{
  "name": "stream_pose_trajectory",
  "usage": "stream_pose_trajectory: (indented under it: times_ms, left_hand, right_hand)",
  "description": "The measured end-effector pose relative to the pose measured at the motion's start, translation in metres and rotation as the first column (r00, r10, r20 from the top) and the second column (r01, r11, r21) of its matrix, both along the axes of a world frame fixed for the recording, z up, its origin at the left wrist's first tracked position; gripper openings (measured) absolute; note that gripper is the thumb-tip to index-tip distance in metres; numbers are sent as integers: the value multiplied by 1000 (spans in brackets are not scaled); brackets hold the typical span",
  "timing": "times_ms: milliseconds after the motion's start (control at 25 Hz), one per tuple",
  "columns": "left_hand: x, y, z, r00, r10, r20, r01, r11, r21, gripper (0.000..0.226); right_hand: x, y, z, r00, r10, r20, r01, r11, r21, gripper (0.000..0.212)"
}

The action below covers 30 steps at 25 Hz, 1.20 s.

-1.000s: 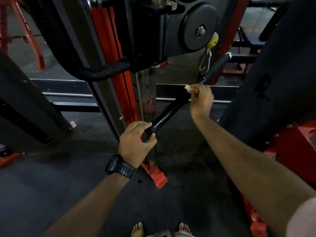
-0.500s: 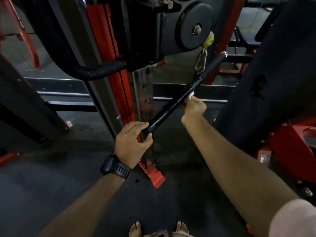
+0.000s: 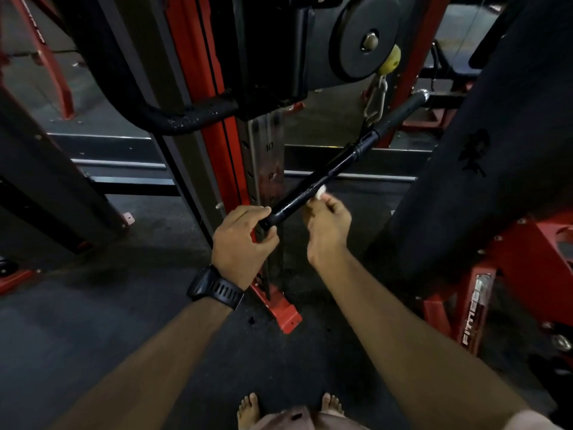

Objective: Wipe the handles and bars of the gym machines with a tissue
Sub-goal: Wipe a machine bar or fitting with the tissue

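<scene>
The right hand (image 3: 328, 234) is curled, its fingertips pinching a small white tissue (image 3: 319, 192) that sits against the lower edge of the black bar (image 3: 335, 169), roughly a third of the way up from the bar's near end. Just beside it, the left hand (image 3: 245, 243) grasps that near end, fingers wrapped over the top and thumb beneath, with a black watch (image 3: 215, 288) strapped on the wrist below. From the left hand the bar slants up and to the right to a rounded metal end cap. Past its midpoint a silver carabiner (image 3: 376, 99) hangs down to it from a yellow ball (image 3: 391, 59), which sits at the lower edge of a dark round pulley cover (image 3: 364, 41). Behind the hands stands a steel strip (image 3: 268, 156) with holes and the numerals 10 and 9, fixed next to a red upright (image 3: 198, 72) whose foot plate rests on the dark floor (image 3: 93, 336). A thick black curved tube (image 3: 186, 119) crosses in front of the upright. To the right rises a large black pad (image 3: 496, 150), and below it a red frame (image 3: 474, 315) carries white lettering. At the bottom edge the person's bare feet (image 3: 248, 409) stand on the floor, toes pointing toward the machine.
</scene>
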State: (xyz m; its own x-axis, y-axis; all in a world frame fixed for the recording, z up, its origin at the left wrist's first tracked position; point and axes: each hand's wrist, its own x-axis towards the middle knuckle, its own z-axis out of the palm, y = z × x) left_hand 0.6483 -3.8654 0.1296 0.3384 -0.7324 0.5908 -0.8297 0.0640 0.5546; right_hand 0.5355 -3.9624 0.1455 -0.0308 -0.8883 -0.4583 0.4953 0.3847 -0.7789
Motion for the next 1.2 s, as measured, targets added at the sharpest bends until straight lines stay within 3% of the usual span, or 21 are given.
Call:
stream_pose_trajectory:
  times_ms: [160,240,440,560,600,680,760,840,920,960,1000,1040,1080,1200]
  left_hand:
    - [3,-2,-1,999,-33,28,32,999,16,29]
    - [3,-5,-1,999,-11,48,9,999,44,32]
    - [11,-20,3,989,-26,145,18,999,51,36]
    - [25,-23,4,987,-34,156,28,999,39,33]
    - [29,-22,1,982,-41,182,35,999,39,33]
    - [35,-20,-7,965,-61,255,56,998,29,35]
    - [42,-19,-12,951,-76,301,85,996,-18,31]
    - [45,-18,-16,944,-102,315,126,990,-57,30]
    - [46,-18,-17,926,-148,346,183,981,-70,31]
    - [44,-19,-18,915,-172,364,209,976,-64,31]
    - [42,-20,-20,906,-184,382,224,973,-61,31]
    - [41,-22,-22,900,-187,393,228,972,-61,31]
    - [39,-22,-25,900,-181,396,223,973,-63,31]
    - [34,-22,-29,898,-147,415,196,978,-76,30]
  right_hand:
    - [1,6,-3,998,-33,-52,31,999,-33,17]
    - [2,11,-5,994,39,-104,-46,996,-71,17]
    - [17,32,-6,994,49,-100,-56,996,-68,14]
    - [29,41,-9,927,-21,-376,-118,932,-342,14]
    - [29,38,-10,857,-108,-503,-168,865,-473,14]
    - [23,26,-9,619,-312,-721,-410,654,-635,18]
    - [19,11,-5,435,-435,-788,-609,502,-614,21]
    - [15,1,6,334,-466,-819,-759,382,-527,23]
    - [6,-16,22,173,-464,-868,-940,186,-287,27]
    - [3,-29,33,69,-434,-898,-975,160,-152,30]
    - [3,-43,42,-10,-374,-927,-978,196,-68,33]
    - [5,-52,52,-57,-286,-957,-970,241,-14,35]
    - [9,-58,56,-107,-202,-974,-972,226,60,34]
    - [21,-66,68,-219,-131,-967,-970,-81,231,20]
